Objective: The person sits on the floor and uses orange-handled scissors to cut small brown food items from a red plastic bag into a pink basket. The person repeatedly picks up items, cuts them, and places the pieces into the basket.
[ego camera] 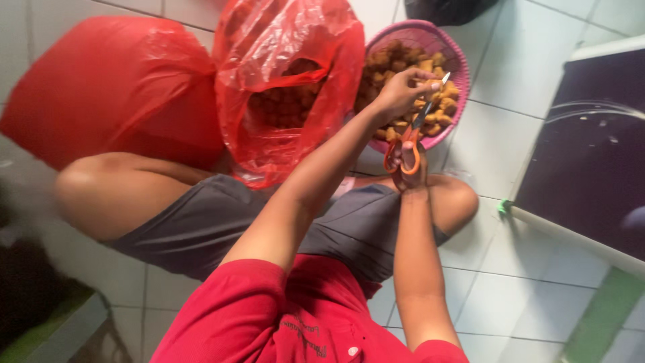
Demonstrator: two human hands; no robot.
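Observation:
I sit on a white tiled floor in a red shirt and grey shorts. My left hand (402,91) reaches over a pink mesh basket (416,32) heaped with golden-brown fried pieces (393,64) and pinches one small piece by the blade tips. My right hand (408,168) grips orange-handled scissors (411,134) just above my knee, their blades pointing up toward the left hand's fingers. An open red plastic bag (289,87) with more brown pieces inside stands right beside the basket, to its left.
A second, full red bag (114,87) lies at the left behind my leg. A dark panel with a white frame (591,154) stands at the right. A black bag (443,8) sits at the top edge.

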